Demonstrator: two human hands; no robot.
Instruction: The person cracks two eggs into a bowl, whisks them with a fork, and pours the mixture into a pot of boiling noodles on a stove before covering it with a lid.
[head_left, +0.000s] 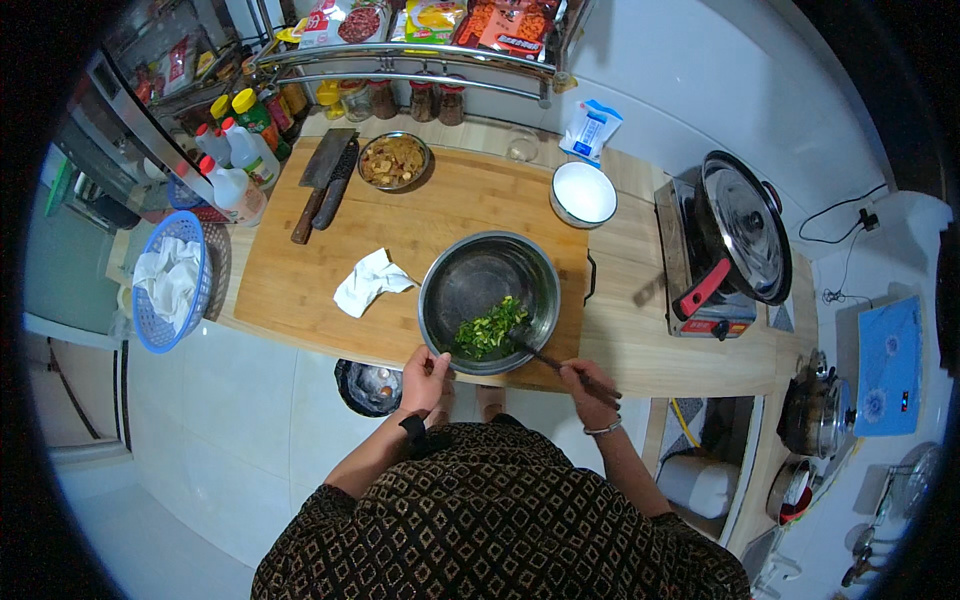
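A round metal mixing bowl (487, 259) rests on the near right part of a wooden cutting board (300, 285). Chopped green scallions (491, 328) lie low in the bowl. My left hand (425, 379) grips the bowl's near left rim. In my right hand (589, 391) is a pair of dark chopsticks (546, 359), their tips among the greens. A crumpled white cloth (371, 282) lies left of the bowl. Farther back on the board are a cleaver (328, 161), a dark-handled knife (335, 187) beside it, and a small metal bowl of brownish food (394, 160).
A white bowl (583, 195) stands at the board's back right corner. To the right, a lidded wok (746, 225) sits on a portable gas stove (686, 285). At left are a blue plastic basket (204, 296) with cloths and several bottles (232, 187). A lined bin (367, 386) stands on the floor.
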